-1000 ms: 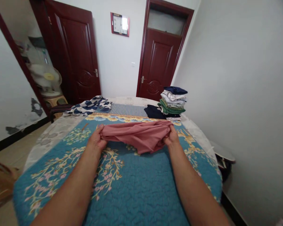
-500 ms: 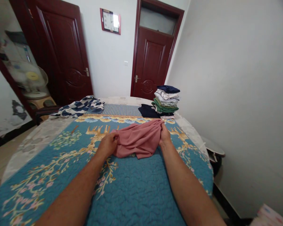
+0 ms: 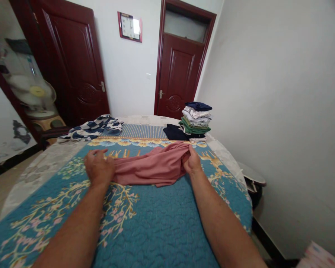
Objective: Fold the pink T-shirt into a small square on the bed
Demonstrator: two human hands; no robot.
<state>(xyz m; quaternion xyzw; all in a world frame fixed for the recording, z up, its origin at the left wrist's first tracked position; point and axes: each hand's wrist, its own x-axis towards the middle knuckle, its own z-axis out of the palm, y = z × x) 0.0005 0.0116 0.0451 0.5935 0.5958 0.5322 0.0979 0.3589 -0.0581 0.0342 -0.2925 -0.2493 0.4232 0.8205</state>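
Note:
A dusty-pink garment (image 3: 153,167), bunched in long folds, stretches sideways between my hands just over the teal quilted cover (image 3: 162,223); its exact kind is hidden by the folds. At its left end my left hand (image 3: 99,167) is closed on the fabric, with its fingers curled toward the far left. My right hand (image 3: 192,160) grips the upper right end, thumb on top and the other fingers partly hidden in the cloth.
Beyond the garment, a stack of folded clothes (image 3: 197,119) stands at the far right beside a folded navy garment (image 3: 175,132). A checked blue-and-white cloth (image 3: 97,126) lies crumpled at the far left. A white wall (image 3: 273,93) runs along the right.
My left hand has moved to the left, and the pink garment now stretches out longer and flatter. My right hand stays nearly in place, still gripping its end.

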